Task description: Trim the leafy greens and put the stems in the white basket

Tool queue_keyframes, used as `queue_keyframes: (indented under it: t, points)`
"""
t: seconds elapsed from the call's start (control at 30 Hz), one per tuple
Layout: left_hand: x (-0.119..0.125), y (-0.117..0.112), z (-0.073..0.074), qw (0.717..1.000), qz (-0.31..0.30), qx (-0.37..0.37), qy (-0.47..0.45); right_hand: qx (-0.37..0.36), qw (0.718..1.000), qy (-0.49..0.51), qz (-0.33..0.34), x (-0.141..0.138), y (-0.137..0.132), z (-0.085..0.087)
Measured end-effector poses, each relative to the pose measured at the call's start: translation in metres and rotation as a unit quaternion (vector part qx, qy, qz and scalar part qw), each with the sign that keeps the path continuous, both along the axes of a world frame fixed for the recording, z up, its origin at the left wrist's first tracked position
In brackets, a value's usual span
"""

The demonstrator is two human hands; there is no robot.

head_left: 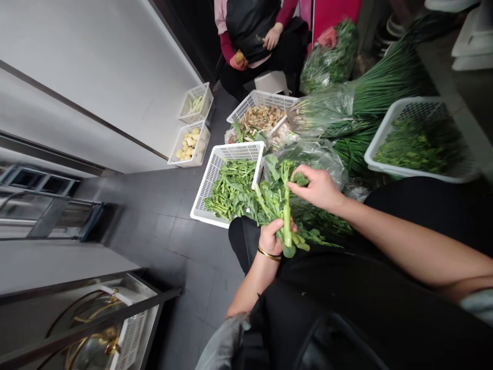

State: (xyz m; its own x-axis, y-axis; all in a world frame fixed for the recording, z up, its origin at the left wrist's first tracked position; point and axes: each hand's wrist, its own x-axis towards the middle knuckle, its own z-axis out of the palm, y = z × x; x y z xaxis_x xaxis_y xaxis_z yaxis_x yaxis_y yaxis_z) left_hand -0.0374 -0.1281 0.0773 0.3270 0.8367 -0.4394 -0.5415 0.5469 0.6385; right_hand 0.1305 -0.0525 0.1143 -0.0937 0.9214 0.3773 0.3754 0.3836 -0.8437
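Note:
My left hand [271, 237] is closed round the lower stalks of a bunch of broccolini [287, 218], held upright over my lap. A gold bangle circles that wrist. My right hand [318, 189] pinches at the upper part of the same bunch, thumb and fingers together beside a thick pale stem. A dark green floret or leaf [300, 179] shows in its grip. Just beyond, to the left, a white basket [202, 190] holds a pile of cut broccolini [231, 187]. Behind my hands lies a clear plastic bag [319, 156] with more greens.
A white crate [385, 126] of leafy herbs stands at right, by bundled long green stalks [393, 77]. Farther off are a basket of brownish trimmings [262, 118] and small baskets of peeled potatoes [188, 144] and pale green pieces [195, 104]. A seated co-worker [252, 36] holds a potato.

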Motion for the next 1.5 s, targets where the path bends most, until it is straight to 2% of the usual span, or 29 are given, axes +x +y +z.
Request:
queue_keyframes:
  t: [0.07,0.13,0.3,0.4,0.5,0.57,0.6,0.67,0.7,0.73,0.77,0.83,0.87,0.9,0.93,0.97,1.03,1.07,1.1,1.13,1.17,1.2,1.27,1.4,1.5]
  points:
    - [0.001,0.0,0.004,1.0,0.012,0.001,0.028,0.146,0.984,-0.096,0.04,-0.003,-0.005,-0.009]
    - [0.0,0.003,0.005,0.999,0.004,-0.013,0.029,0.229,0.955,-0.161,0.098,-0.003,-0.008,-0.017]
    - [-0.004,0.019,0.005,0.998,-0.006,-0.062,0.003,0.282,0.912,-0.274,0.12,-0.003,-0.004,-0.024]
    - [-0.008,0.027,0.005,0.997,0.043,-0.06,0.032,0.323,0.882,-0.316,0.137,-0.013,-0.004,-0.024]
    - [-0.019,0.034,0.007,0.992,0.091,-0.052,0.071,0.319,0.874,-0.324,0.17,-0.011,-0.003,-0.024]
    - [-0.036,0.045,0.01,0.989,0.102,-0.053,0.097,0.257,0.894,-0.338,0.145,0.012,0.004,-0.022]
    - [-0.047,0.053,0.011,0.986,0.108,-0.05,0.114,0.207,0.908,-0.352,0.096,0.033,0.009,-0.02]
    - [-0.073,0.077,0.014,0.976,0.141,-0.026,0.162,0.073,0.917,-0.387,-0.063,0.088,0.021,-0.014]
    - [-0.086,0.09,0.015,0.968,0.162,-0.015,0.192,-0.002,0.901,-0.409,-0.147,0.119,0.027,-0.01]
    - [-0.099,0.104,0.015,0.958,0.178,-0.012,0.225,-0.086,0.869,-0.433,-0.222,0.149,0.033,-0.006]
    - [-0.111,0.117,0.015,0.946,0.193,-0.017,0.261,-0.177,0.829,-0.462,-0.261,0.174,0.038,-0.003]
    - [-0.132,0.136,0.016,0.921,0.232,-0.025,0.313,-0.333,0.75,-0.501,-0.275,0.207,0.044,0.001]
    - [-0.139,0.142,0.016,0.912,0.247,-0.027,0.325,-0.348,0.735,-0.513,-0.275,0.212,0.045,0.002]
    - [-0.143,0.145,0.017,0.908,0.258,-0.026,0.329,-0.338,0.736,-0.522,-0.266,0.208,0.044,0.004]
    - [-0.144,0.144,0.017,0.907,0.262,-0.025,0.328,-0.305,0.757,-0.521,-0.25,0.196,0.043,0.005]
    - [-0.142,0.142,0.018,0.91,0.259,-0.025,0.322,-0.262,0.792,-0.506,-0.22,0.177,0.039,0.007]
    - [-0.125,0.131,0.018,0.933,0.233,-0.031,0.273,-0.205,0.874,-0.426,-0.111,0.123,0.031,0.012]
    - [-0.113,0.124,0.018,0.949,0.211,-0.036,0.232,-0.197,0.912,-0.359,-0.034,0.091,0.026,0.014]
    - [-0.098,0.115,0.018,0.964,0.187,-0.039,0.183,-0.192,0.935,-0.292,0.06,0.06,0.022,0.016]
    - [-0.083,0.107,0.018,0.975,0.168,-0.039,0.138,-0.191,0.94,-0.25,0.131,0.03,0.017,0.017]
    - [-0.067,0.099,0.018,0.982,0.157,-0.033,0.102,-0.191,0.937,-0.236,0.171,0.005,0.013,0.016]
    - [-0.052,0.09,0.017,0.985,0.154,-0.025,0.079,-0.191,0.936,-0.232,0.186,-0.016,0.01,0.014]
    - [-0.026,0.075,0.015,0.985,0.165,-0.003,0.052,-0.188,0.935,-0.249,0.17,-0.041,0.004,0.008]
    - [0.001,0.057,0.009,0.975,0.212,0.054,0.043,-0.187,0.939,-0.258,0.128,-0.042,-0.005,-0.004]
    - [0.007,0.052,0.006,0.977,0.197,0.075,0.02,-0.195,0.95,-0.216,0.114,-0.03,-0.01,-0.01]
